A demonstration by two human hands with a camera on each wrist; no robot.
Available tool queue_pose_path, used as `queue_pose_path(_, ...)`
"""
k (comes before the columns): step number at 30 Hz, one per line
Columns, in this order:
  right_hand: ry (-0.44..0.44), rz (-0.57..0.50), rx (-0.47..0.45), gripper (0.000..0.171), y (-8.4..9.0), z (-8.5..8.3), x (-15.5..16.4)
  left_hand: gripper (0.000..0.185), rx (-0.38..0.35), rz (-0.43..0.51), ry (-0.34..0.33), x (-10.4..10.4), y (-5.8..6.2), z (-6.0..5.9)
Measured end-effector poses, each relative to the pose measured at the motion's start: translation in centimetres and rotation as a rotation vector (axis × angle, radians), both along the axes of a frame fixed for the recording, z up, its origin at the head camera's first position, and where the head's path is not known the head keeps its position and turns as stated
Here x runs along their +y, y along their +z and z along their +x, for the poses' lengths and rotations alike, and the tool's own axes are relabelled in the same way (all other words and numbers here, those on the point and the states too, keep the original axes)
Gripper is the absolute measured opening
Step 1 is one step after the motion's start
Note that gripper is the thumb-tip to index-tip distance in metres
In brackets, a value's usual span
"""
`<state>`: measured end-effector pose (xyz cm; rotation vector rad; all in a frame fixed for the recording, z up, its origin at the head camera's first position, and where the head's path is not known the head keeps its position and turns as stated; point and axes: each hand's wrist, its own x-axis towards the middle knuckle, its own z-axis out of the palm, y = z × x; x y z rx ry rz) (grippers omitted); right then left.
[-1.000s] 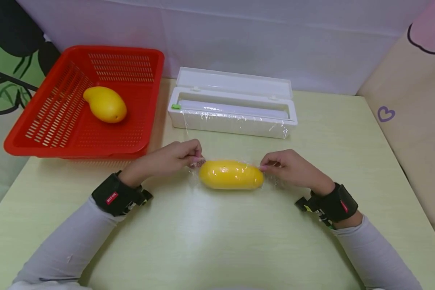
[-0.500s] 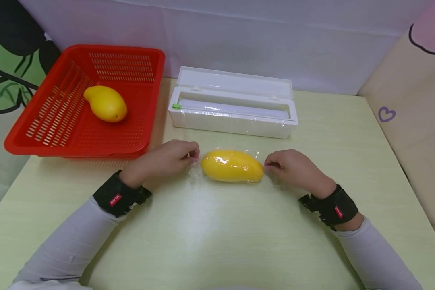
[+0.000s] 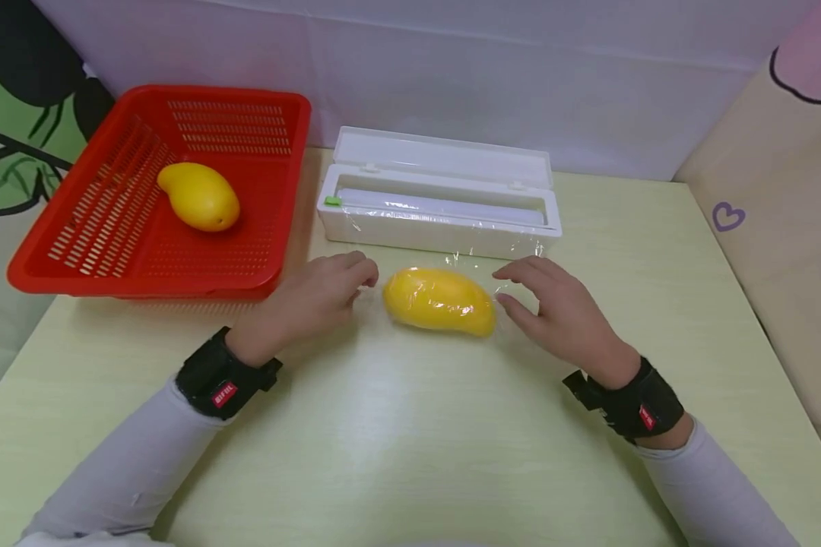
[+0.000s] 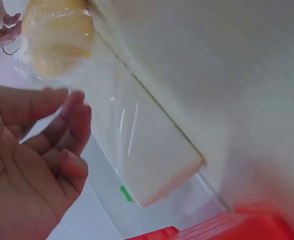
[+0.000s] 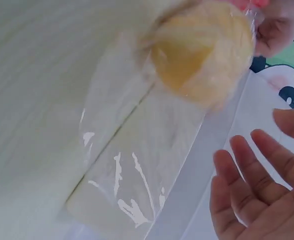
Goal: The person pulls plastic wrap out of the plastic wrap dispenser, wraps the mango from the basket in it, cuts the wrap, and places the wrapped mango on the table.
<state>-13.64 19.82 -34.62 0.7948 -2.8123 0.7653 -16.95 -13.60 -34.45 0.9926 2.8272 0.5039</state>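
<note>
Pale table (image 3: 356, 425): wrapped mango (image 3: 438, 300) lies loose between two hands

White sheeting (image 3: 486, 83) hangs behind. On the table the mango lies on its side in clear film (image 3: 465, 310), just in front of a white box (image 3: 438, 241) with its lid raised. A moment ago both hands were pinching at the mango's ends; now the right hand (image 3: 568, 315) has its fingers and thumb spread apart, and the left hand's (image 3: 315, 296) fingers are loosely bent, with nothing visibly pinched. The mango has also shifted a little towards the box. That suggests the film is clinging by itself and the ends need no more holding, though loose film seems to show beyond the mango's far side (so the wrap may not be snug yet). Another mango (image 3: 200, 197) sits bare in the red basket (image 3: 144, 286).

Some of it is hard to read. The wrapped mango's underside is hidden, the left wrist view cuts off its top, and the right wrist view blurs it. Whether a left fingertip brushes film, I cannot tell; clear film barely shows against the table.
</note>
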Motion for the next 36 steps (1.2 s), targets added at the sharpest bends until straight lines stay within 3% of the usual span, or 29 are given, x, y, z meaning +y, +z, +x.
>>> queue_pose_path(3, 0.063, -0.022, -0.05, 0.04, 0.0, 0.0, -0.5, 0.04, 0.104, 0.022, -0.01, 0.3, 0.1, 0.2)
queue_pose_path(5, 0.085, -0.001, -0.091, 0.048, -0.1, -0.1, -0.9, 0.046, 0.128, 0.045, -0.035, 0.6, 0.0, 0.3)
queue_pose_path(10, 0.108, 0.067, -0.155, 0.058, -0.8, -0.5, -1.5, 0.054, 0.049, 0.077, -0.09, 1.5, -0.2, 0.4)
queue_pose_path(14, 0.117, 0.082, -0.157, 0.062, -1.2, -0.9, -1.7, 0.062, -0.001, 0.048, -0.079, 2.1, -0.3, 0.4)
queue_pose_path(25, 0.123, 0.108, -0.15, 0.072, -1.5, -2.4, -2.2, 0.077, -0.046, 0.047, -0.052, 3.4, -0.6, -0.4)
queue_pose_path(32, 0.12, 0.121, -0.185, 0.081, -1.9, -3.4, -2.8, 0.081, 0.067, 0.027, -0.031, 5.0, -1.4, -1.6)
queue_pose_path(36, 0.122, 0.119, -0.206, 0.081, -2.0, -3.9, -3.2, 0.073, 0.17, -0.002, -0.036, 5.6, -1.8, -1.9)
